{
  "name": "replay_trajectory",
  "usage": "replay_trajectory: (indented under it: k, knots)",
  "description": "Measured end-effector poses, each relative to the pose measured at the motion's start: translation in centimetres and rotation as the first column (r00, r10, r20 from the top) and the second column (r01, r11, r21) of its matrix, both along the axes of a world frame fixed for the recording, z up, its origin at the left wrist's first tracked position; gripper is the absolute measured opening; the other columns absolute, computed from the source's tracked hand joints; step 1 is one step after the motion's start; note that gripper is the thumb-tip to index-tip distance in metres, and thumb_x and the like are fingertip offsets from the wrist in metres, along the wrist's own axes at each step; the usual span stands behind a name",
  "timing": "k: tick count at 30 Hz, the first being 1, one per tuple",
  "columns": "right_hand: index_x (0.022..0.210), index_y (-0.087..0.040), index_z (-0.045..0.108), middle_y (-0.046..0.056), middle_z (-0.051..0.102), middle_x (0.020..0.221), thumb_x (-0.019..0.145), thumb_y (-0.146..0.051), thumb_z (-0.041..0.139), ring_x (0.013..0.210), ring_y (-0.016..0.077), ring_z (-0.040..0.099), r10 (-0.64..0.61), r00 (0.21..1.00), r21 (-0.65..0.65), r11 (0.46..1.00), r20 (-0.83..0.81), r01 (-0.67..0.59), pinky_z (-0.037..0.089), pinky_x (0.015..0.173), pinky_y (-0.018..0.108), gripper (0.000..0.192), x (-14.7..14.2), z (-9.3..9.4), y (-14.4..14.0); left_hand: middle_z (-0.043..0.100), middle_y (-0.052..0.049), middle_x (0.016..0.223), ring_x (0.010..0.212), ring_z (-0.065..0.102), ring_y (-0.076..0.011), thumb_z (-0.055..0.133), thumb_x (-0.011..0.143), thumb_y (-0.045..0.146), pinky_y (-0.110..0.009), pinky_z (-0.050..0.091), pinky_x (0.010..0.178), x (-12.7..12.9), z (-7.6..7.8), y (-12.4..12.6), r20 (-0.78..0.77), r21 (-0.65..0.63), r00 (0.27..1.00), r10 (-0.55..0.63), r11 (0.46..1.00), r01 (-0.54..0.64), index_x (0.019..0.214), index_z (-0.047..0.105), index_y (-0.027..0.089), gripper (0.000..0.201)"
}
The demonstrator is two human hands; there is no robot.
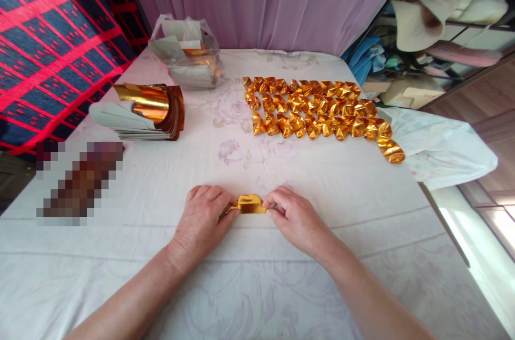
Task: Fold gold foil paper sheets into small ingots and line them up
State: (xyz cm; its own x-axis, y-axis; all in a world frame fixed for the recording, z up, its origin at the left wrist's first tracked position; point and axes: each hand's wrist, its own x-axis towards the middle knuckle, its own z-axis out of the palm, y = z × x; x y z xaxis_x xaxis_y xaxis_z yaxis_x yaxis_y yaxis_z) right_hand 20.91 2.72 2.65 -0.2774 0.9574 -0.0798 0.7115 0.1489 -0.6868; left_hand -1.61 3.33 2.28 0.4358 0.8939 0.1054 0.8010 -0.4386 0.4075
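A small piece of folded gold foil paper (251, 204) lies between my hands, low over the table in the middle of the head view. My left hand (206, 214) pinches its left end, with thumb and fingers pressed together. At the opposite end, my right hand (295, 216) grips the foil paper the same way. Its middle part bulges upward and shows a shadowed hollow. Beyond my hands on the right, folded gold paper pieces (314, 106) stand in three rows. One loose gold piece (391, 150) rests at their near right end.
A bent stack of gold-and-grey foil sheets (147, 112) stands on the left. Behind it sits a clear plastic bag (189, 56) of more sheets. The tablecloth (257, 286) is pale and flowered. A white bag (446, 147) hangs off the right edge; a blurred-out patch lies left.
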Motion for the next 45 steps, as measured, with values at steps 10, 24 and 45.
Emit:
replay_trajectory:
  k: [10,24,45]
  knots:
    - [0.081,-0.021,0.062,-0.001,0.065,0.085,0.074,0.002,0.051,0.074,0.0119,0.061,0.053,0.999,0.027,0.998,-0.003,-0.053,0.045,0.068,0.024,0.027,0.5,-0.1,0.1,0.069,0.000,0.092,0.087,0.061,-0.0181,0.054,0.093,0.023,-0.039,0.040,0.086,-1.6,-0.1,0.7,0.075,-0.049,0.994,-0.084,0.995,0.088,0.101,0.071,0.029,0.019]
    - [0.081,-0.020,0.063,0.000,0.064,0.085,0.074,0.000,0.050,0.064,0.0104,0.056,0.045,0.999,0.046,0.998,0.020,-0.046,0.043,0.062,0.023,0.025,0.3,-0.4,0.0,0.069,0.001,0.091,0.086,0.062,-0.0169,0.055,0.094,0.021,-0.037,0.039,0.085,-1.9,0.1,0.9,0.109,-0.026,0.985,-0.132,0.990,0.136,0.108,0.071,0.032,0.024]
    - [0.133,-0.032,0.058,0.002,0.060,0.090,0.085,-0.007,0.048,0.067,0.0133,0.057,0.171,0.878,0.169,0.948,0.448,-0.271,0.037,0.056,0.024,0.055,-0.7,-0.2,-1.0,0.059,-0.003,0.083,0.080,0.056,-0.0240,0.056,0.089,0.014,-0.051,0.044,0.092,0.0,0.9,-0.5,-0.377,0.188,0.919,-0.114,0.962,0.197,0.123,0.063,0.026,0.036]
